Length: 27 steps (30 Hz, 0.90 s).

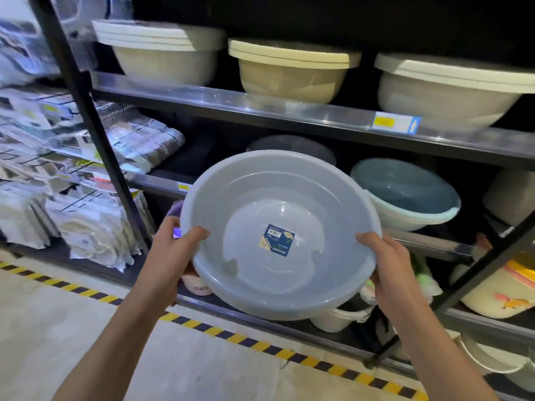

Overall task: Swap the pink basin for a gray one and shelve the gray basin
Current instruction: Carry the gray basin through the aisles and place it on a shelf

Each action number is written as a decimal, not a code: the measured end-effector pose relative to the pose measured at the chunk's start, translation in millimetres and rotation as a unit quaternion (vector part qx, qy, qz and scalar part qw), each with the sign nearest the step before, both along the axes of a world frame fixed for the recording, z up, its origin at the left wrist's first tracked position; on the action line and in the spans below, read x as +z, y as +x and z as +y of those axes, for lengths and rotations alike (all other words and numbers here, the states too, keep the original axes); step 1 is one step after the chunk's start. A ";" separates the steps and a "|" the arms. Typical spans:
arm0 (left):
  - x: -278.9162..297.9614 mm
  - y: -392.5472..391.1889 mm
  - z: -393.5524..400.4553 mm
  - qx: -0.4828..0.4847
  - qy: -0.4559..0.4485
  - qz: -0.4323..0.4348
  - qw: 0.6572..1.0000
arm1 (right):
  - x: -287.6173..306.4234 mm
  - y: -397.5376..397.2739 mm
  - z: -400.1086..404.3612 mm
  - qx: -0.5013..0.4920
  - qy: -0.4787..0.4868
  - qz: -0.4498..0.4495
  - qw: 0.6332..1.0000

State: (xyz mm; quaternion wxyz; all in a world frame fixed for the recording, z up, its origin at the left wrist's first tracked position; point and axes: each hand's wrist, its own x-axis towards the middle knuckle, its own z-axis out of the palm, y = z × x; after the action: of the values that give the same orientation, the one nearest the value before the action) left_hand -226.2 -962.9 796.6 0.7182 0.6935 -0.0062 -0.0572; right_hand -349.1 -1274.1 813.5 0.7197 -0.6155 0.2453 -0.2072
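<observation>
Both hands clamp gray basin (278,235) rim, opening tilted toward camera

Head view, downward, close to shelves (289,117)

Your left hand (173,250) and right hand (389,266) are both bare: no gloves, rings or watch visible. Your forearms are uncovered from the wrists to the bottom edge of the view; no sleeve shows on either.
</observation>
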 end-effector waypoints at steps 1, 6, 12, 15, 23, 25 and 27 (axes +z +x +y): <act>-0.3 5.5 7.9 0.002 -0.002 0.001 1.000 | 0.3 8.6 7.0 0.006 -0.003 0.002 1.000; -2.5 37.1 46.1 0.020 0.004 0.005 1.000 | -4.0 52.1 40.8 0.038 0.004 0.005 0.999; -7.9 84.1 83.0 0.042 0.004 0.009 0.999 | -8.5 112.7 71.4 0.081 0.013 0.003 0.997; -12.6 115.6 92.2 0.059 0.004 0.009 0.998 | -12.2 153.9 80.7 0.097 0.018 -0.001 0.995; -9.7 211.9 106.9 0.086 0.022 -0.008 0.996 | -17.1 268.6 94.5 0.113 0.022 -0.013 0.993; -8.6 235.0 111.4 0.087 0.023 -0.013 0.996 | -16.3 294.5 100.6 0.113 0.021 -0.015 0.993; -9.0 257.8 116.7 0.077 0.029 -0.016 0.996 | -17.5 318.2 106.4 0.104 0.015 -0.020 0.994</act>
State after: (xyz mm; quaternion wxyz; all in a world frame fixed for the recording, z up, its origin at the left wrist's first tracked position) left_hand 31.6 -846.2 787.5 0.7001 0.7130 0.0377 0.0092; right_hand -30.9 -1167.7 796.0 0.7512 -0.6228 0.1686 -0.1393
